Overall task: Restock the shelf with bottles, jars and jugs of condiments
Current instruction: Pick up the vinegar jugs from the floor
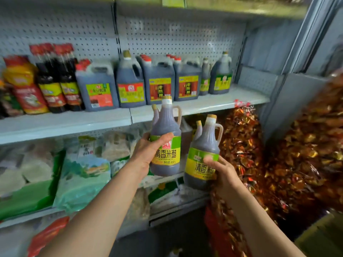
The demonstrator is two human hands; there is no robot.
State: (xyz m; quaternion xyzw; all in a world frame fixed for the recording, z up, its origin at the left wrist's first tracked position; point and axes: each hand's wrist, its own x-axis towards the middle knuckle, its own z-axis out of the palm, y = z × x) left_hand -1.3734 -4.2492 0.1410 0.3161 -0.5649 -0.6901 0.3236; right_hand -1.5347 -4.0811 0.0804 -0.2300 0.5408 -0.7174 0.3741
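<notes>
Left hand [148, 151] wraps vinegar bottle [165, 143], upright, neck up. Right hand [221, 172] clasps second bottle [203, 156], tilted slightly. Shelf [213, 102] bare patch lies above and beyond both; left hand nearer, likely first up.

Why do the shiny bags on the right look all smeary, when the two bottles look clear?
Head view: the shiny bags near the edge are motion-blurred; the left-hand bottle and right-hand bottle sit central and sharp; the wide lens bends the shelf.

Pale bagged goods [81, 175] on the lower shelf, glossy red-gold wrapped packets [300, 164] heaped at right, grey pegboard backing [167, 39]
</notes>
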